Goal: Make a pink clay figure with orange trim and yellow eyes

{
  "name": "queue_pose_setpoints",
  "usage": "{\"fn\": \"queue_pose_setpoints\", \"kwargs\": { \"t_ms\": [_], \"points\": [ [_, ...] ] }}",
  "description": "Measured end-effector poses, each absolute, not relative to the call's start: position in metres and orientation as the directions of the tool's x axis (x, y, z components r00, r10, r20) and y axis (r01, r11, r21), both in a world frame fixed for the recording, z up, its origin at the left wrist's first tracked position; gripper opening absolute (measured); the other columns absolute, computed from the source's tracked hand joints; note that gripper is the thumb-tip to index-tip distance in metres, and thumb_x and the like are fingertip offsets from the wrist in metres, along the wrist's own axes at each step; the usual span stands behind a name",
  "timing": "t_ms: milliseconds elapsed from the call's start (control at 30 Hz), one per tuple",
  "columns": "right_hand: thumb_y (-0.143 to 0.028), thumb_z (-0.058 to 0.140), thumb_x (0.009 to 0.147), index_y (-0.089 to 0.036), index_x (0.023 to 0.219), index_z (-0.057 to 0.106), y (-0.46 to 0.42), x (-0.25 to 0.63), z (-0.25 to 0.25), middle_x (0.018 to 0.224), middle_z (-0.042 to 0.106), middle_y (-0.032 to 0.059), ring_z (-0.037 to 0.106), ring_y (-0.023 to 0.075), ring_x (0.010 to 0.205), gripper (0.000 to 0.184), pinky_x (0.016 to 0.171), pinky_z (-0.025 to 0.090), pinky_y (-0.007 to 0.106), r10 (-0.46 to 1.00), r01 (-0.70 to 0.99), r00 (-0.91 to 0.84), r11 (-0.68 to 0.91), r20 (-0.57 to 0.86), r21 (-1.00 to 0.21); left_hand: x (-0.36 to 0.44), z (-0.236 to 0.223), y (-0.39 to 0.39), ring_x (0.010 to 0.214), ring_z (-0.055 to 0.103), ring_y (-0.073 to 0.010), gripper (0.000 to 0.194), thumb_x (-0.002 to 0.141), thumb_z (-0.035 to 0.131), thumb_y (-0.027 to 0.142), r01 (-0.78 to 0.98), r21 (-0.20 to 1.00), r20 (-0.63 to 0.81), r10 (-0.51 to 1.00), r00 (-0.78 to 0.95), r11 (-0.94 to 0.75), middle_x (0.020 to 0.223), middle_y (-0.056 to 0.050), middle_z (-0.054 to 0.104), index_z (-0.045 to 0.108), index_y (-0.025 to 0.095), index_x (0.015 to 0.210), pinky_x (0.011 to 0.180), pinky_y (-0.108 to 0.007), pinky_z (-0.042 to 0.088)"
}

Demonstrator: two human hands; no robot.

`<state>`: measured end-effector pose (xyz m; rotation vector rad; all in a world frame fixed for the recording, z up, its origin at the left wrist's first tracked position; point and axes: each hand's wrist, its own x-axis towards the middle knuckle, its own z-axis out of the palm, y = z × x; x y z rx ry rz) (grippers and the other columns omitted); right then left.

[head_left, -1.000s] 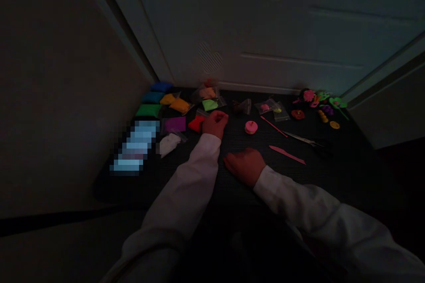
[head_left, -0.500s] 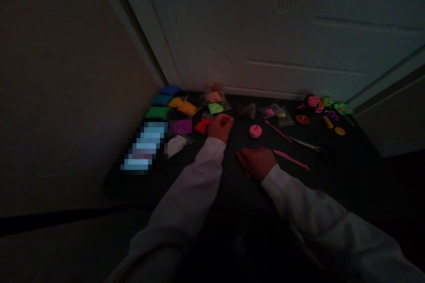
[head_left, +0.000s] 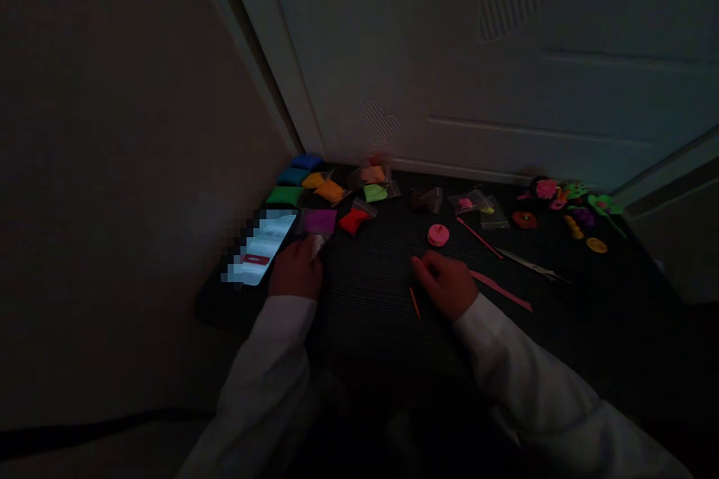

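My left hand (head_left: 296, 269) lies over a small bag of white clay (head_left: 317, 245), its fingers closed on it. Most of that bag is hidden under the hand. Just beyond it lies a bag of purple clay (head_left: 320, 221), with a red clay bag (head_left: 353, 221) to its right. Resting low over the dark table, my right hand (head_left: 446, 284) has curled fingers; what they hold, if anything, is hidden. A thin orange stick (head_left: 414, 303) lies beside its thumb side. Beyond the right hand sits a round pink clay piece (head_left: 438, 235).
A lit phone (head_left: 264, 247) lies left of my left hand. Green (head_left: 284, 196) and orange (head_left: 329, 190) clay bags are behind. On the right are a pink tool (head_left: 502, 290), a thin pink stick (head_left: 479, 237), scissors (head_left: 528, 263) and clay flowers (head_left: 604, 203). A door (head_left: 348, 37) stands behind.
My left hand has moved left and nearer, from beside the red clay bag onto the white one. The orange stick, partly under my right hand before, now shows fully. The view has shifted slightly.
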<state>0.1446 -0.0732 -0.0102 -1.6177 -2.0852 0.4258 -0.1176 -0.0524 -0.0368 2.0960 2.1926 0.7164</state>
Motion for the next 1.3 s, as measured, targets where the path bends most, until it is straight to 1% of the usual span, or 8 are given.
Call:
{"fn": "queue_pose_setpoints", "kwargs": {
  "t_ms": [167, 233, 333, 600, 733, 900, 1000, 1300],
  "points": [
    [-0.038, 0.040, 0.082, -0.019, 0.084, 0.058, -0.077, 0.142, -0.001, 0.068, 0.056, -0.0004, 0.051, 0.0093, 0.062, 0.026, 0.058, 0.037, 0.021, 0.942, 0.703, -0.257, 0.335, 0.215, -0.627, -0.095, -0.034, -0.066, 0.085, 0.057, -0.0220, 0.034, 0.073, 0.046, 0.038, 0.830, 0.556, 0.176, 0.981, -0.077, -0.035, 0.094, -0.006, 0.062, 0.058, 0.021, 0.100, 0.074, -0.031, 0.044],
    [-0.036, 0.043, 0.081, -0.021, 0.103, 0.054, -0.078, 0.143, 0.002, 0.084, 0.058, 0.0017, 0.053, 0.0099, 0.072, 0.030, 0.064, 0.041, 0.022, 0.938, 0.590, -0.286, 0.334, 0.196, -0.735, -0.079, -0.028, -0.074, 0.076, 0.059, -0.0188, 0.034, 0.069, 0.053, 0.042, 0.553, 0.833, -0.021, 0.998, 0.060, -0.015, 0.087, -0.004, 0.065, 0.060, 0.021, 0.094, 0.065, -0.027, 0.046],
    [-0.036, 0.046, 0.079, -0.021, 0.106, 0.055, -0.077, 0.146, 0.004, 0.093, 0.060, 0.0031, 0.055, 0.0118, 0.079, 0.033, 0.069, 0.043, 0.025, 0.922, 0.355, -0.384, 0.203, 0.056, -0.912, -0.057, -0.020, -0.079, 0.061, 0.057, -0.0143, 0.029, 0.067, 0.056, 0.041, 0.322, 0.943, -0.166, 0.959, 0.228, 0.087, 0.074, -0.002, 0.065, 0.063, 0.020, 0.085, 0.053, -0.023, 0.044],
    [-0.032, 0.053, 0.074, -0.015, 0.078, 0.062, -0.069, 0.157, 0.004, 0.071, 0.064, 0.0000, 0.058, 0.0100, 0.065, 0.020, 0.061, 0.045, 0.022, 0.877, 0.321, -0.472, 0.076, -0.090, -0.944, -0.046, -0.022, -0.068, 0.056, 0.054, -0.0116, 0.033, 0.054, 0.069, 0.034, 0.257, 0.960, -0.159, 0.969, 0.191, 0.108, 0.069, 0.000, 0.061, 0.061, 0.019, 0.082, 0.051, -0.022, 0.042],
    [-0.034, 0.055, 0.073, -0.016, 0.074, 0.060, -0.071, 0.151, 0.003, 0.069, 0.062, -0.0007, 0.056, 0.0104, 0.064, 0.019, 0.058, 0.043, 0.022, 0.918, 0.381, -0.395, 0.126, -0.038, -0.916, -0.044, -0.027, -0.068, 0.077, 0.056, -0.0149, 0.047, 0.059, 0.067, 0.032, 0.207, 0.974, 0.089, 0.996, 0.021, -0.091, 0.091, -0.004, 0.058, 0.050, 0.020, 0.101, 0.064, -0.026, 0.046],
    [-0.034, 0.051, 0.076, -0.019, 0.077, 0.059, -0.072, 0.140, 0.000, 0.074, 0.060, 0.0005, 0.053, 0.0125, 0.069, 0.018, 0.065, 0.040, 0.026, 0.950, 0.456, -0.291, 0.245, 0.118, -0.856, -0.035, -0.024, -0.078, 0.076, 0.051, -0.0128, 0.029, 0.065, 0.062, 0.030, 0.621, 0.695, 0.484, 0.875, -0.031, -0.362, 0.090, -0.004, 0.054, 0.052, 0.017, 0.090, 0.066, -0.026, 0.043],
    [-0.026, 0.052, 0.076, -0.019, 0.075, 0.058, -0.071, 0.131, -0.002, 0.078, 0.058, 0.0016, 0.052, 0.0142, 0.078, 0.009, 0.073, 0.039, 0.028, 0.925, 0.461, -0.319, 0.341, 0.205, -0.820, -0.028, -0.021, -0.084, 0.066, 0.053, -0.0099, 0.019, 0.071, 0.056, 0.030, 0.620, 0.659, 0.418, 0.893, 0.168, -0.425, 0.074, 0.000, 0.056, 0.052, 0.017, 0.084, 0.061, -0.022, 0.043],
    [-0.018, 0.054, 0.074, -0.017, 0.074, 0.055, -0.069, 0.127, -0.001, 0.086, 0.053, 0.0027, 0.051, 0.0115, 0.084, 0.001, 0.077, 0.040, 0.025, 0.840, 0.368, -0.425, 0.502, 0.338, -0.783, -0.031, -0.022, -0.085, 0.064, 0.054, -0.0077, 0.012, 0.078, 0.048, 0.028, 0.558, 0.755, 0.319, 0.937, 0.145, -0.343, 0.072, 0.003, 0.057, 0.053, 0.018, 0.082, 0.060, -0.019, 0.041]
  ]
}}
